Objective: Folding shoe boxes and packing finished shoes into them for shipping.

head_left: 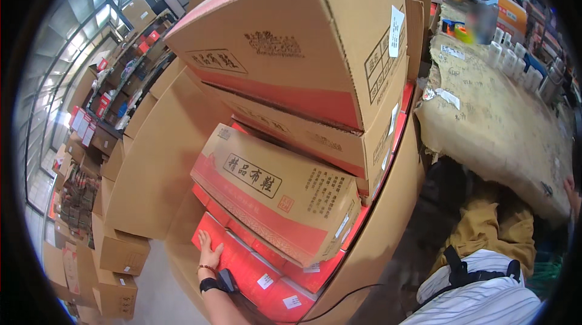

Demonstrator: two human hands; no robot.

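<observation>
My left hand [209, 251] lies open, fingers spread, on a red box [233, 258] at the near side of a big open carton. A bracelet and a black strap circle the wrist, with a dark grey block beside it. Several red boxes with white labels sit packed together there. On top of them rests a tan and red printed carton [279, 188], slightly tilted, just beyond the hand. At the far right edge, what looks like my right hand [571, 193] is cut off beside a worn tan tabletop; its fingers are unclear.
Two larger printed cartons [273, 46] are stacked behind, rising high. The big carton's flap [160, 167] spreads left, its wall [379, 246] right. A black cable [348, 293] crosses the near edge. Cartons [118, 252] stand left; the tabletop [485, 100] holds white rolls.
</observation>
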